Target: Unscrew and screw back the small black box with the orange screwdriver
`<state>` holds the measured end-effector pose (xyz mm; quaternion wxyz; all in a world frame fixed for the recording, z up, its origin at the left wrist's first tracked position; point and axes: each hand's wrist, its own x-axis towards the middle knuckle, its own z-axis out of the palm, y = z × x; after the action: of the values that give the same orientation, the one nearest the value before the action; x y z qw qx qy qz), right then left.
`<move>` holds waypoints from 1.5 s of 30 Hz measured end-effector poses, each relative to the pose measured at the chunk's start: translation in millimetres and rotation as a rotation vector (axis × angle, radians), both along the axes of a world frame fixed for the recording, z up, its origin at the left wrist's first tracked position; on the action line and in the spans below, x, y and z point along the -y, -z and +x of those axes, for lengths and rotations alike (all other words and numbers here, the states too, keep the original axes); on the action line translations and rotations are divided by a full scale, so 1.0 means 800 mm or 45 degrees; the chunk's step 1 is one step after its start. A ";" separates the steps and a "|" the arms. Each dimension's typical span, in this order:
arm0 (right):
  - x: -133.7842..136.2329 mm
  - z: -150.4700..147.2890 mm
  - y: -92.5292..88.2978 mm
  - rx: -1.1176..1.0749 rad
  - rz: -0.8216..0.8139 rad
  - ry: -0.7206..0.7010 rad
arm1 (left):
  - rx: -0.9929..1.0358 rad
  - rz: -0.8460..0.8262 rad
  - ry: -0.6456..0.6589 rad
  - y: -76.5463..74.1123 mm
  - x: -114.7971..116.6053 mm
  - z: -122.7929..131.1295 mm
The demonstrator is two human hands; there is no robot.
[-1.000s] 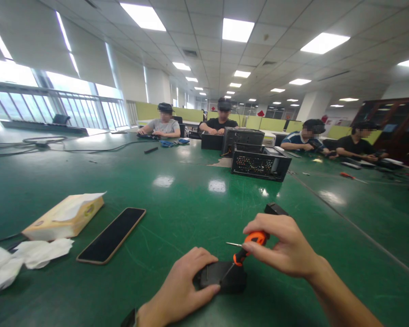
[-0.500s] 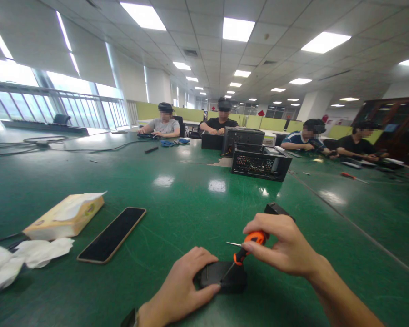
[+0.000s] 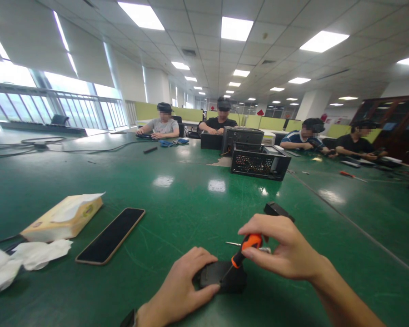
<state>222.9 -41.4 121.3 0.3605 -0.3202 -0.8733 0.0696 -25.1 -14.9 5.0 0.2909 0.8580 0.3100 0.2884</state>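
Note:
A small black box-shaped part (image 3: 232, 278) lies on the green table, gripped at its left end between the thumb and fingers of my left hand (image 3: 187, 279). My right hand (image 3: 281, 247) holds an orange and black screwdriver (image 3: 252, 242) by its handle, thumb and fingers around it. The screwdriver leans, its tip down on the top face of the black part near my left thumb. Behind its handle lies a thin metal shaft (image 3: 232, 244), partly hidden by my right hand. Beyond that hand is another black block (image 3: 277, 210).
On the left are a phone (image 3: 112, 236), a tissue pack (image 3: 64, 217) and crumpled tissues (image 3: 37, 254). Farther off stands an open computer case (image 3: 261, 162). A second orange screwdriver (image 3: 352, 175) lies at the right. Several people sit across the table; cables (image 3: 41, 146) run along the far left.
My right hand's fingers have shifted slightly around the screwdriver handle, which leans a little more to the left. The black part and my left hand stay in place.

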 end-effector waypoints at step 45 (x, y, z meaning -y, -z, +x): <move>0.010 0.007 -0.005 0.087 -0.003 0.018 | -0.013 0.037 -0.043 0.000 0.003 0.001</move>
<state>228.5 -49.4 125.3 0.3304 -0.3290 -0.8828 0.0573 -24.0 -17.3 5.3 0.2719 0.8583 0.3217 0.2932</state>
